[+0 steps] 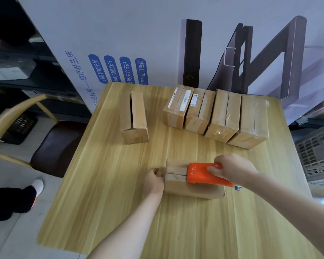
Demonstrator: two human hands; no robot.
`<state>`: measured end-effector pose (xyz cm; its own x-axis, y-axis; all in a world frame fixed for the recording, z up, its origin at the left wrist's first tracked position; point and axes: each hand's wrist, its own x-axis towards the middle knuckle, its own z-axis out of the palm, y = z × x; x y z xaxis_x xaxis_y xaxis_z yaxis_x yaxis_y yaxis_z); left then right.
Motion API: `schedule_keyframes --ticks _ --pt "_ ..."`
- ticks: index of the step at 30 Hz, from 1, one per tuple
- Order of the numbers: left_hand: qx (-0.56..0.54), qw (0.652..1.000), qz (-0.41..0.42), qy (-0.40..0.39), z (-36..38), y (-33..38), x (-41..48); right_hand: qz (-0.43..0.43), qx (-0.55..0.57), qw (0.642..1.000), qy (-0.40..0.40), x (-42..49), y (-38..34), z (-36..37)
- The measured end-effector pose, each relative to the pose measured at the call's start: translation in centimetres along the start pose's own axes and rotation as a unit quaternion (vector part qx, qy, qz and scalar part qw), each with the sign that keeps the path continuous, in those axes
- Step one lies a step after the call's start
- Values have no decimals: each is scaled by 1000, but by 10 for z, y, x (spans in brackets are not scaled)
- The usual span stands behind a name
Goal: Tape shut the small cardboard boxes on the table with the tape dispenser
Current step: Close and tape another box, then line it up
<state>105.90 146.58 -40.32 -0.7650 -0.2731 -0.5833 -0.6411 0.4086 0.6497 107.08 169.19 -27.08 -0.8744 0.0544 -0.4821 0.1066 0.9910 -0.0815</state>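
Box (183, 186) lies near the front middle of the tabletop (110, 212), its top seam showing as a dark slit on the left half, and the left hand (154, 181) holds its left end with curled fingers. The right hand (231, 169) grips the orange dispenser (200, 176) by its handle, the dispenser resting on the box's top over the seam. Farther back an open box (135, 118) stands alone at the left, flaps parted, well apart from a row of four boxes (215, 114) set side by side at the right; a chair (54, 146) stands beside the tabletop's left edge.
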Motion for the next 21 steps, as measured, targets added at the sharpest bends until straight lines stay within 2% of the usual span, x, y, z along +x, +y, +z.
schedule_keyframes --ticks 3,7,10,14,19,21 --pt "-40 991 67 106 2 14 -24 5 15 1000 9 -2 2 5" --pt "55 992 102 52 22 23 -46 32 53 998 10 -8 4 10" --pt "100 987 125 31 21 30 -30 65 93 994 11 -16 1 17" --pt "209 962 174 -4 3 59 7 90 142 986 17 -23 -19 33" --pt "238 944 226 25 10 69 9 104 160 981 41 -26 -33 39" --pt "282 924 252 54 14 65 10 111 171 978 44 -30 -29 43"
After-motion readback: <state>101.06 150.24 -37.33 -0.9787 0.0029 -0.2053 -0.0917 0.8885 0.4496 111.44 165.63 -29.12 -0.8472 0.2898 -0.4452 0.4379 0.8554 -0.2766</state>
